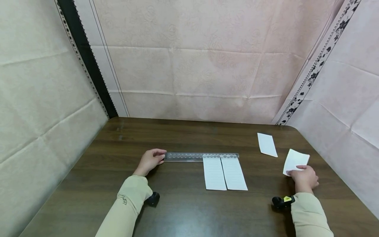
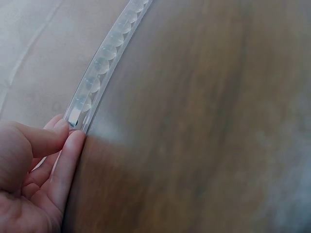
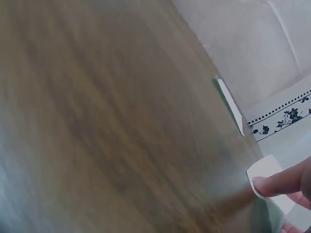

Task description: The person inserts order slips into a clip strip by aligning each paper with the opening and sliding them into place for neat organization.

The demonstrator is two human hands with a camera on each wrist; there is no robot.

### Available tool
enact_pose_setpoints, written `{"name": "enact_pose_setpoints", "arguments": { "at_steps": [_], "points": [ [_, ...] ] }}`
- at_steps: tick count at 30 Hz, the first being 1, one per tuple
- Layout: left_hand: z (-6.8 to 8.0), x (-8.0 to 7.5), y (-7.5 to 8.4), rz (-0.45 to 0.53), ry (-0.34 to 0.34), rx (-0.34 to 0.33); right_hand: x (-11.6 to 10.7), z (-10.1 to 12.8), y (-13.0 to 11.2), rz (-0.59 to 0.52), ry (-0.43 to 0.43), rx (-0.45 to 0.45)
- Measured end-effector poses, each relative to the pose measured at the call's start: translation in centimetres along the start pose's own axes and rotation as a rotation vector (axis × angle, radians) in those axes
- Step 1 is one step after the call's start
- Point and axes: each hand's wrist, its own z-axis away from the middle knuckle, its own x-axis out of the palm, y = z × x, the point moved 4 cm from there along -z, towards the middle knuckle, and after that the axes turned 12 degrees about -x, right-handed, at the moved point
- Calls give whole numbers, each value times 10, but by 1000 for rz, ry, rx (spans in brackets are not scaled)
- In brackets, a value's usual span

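Note:
A clear plastic ruler [image 1: 201,156] lies across the middle of the dark wooden table [image 1: 183,210]. My left hand [image 1: 151,160] pinches its left end; the left wrist view shows the fingertips [image 2: 68,133] on the ruler's end [image 2: 95,80]. Two lined white paper strips [image 1: 225,173] lie side by side with their top edges under the ruler. My right hand [image 1: 305,177] pinches a small white paper piece [image 1: 295,161] lifted off the table at the right; the right wrist view shows a fingertip [image 3: 277,183] on that paper [image 3: 265,171].
Another white paper slip [image 1: 267,144] lies flat at the back right of the table, also seen edge-on as a paper slip [image 3: 231,107]. Fabric-covered walls [image 1: 192,65] close in the table at the back and both sides.

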Motion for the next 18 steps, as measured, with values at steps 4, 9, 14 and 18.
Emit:
{"name": "enact_pose_setpoints", "arguments": {
  "at_steps": [4, 9, 14, 18],
  "points": [
    [-1, 1, -1, 0, 1, -2, 2, -1, 3, -27, -6, 37],
    [0, 1, -2, 2, 0, 3, 3, 4, 9, -108, 15, 85],
    [-1, 2, -2, 15, -19, 11, 2, 5, 15, -162, 90, 59],
    [-1, 1, -1, 20, -24, 18, -1, 7, 17, -248, 144, 71]
  ]
}}
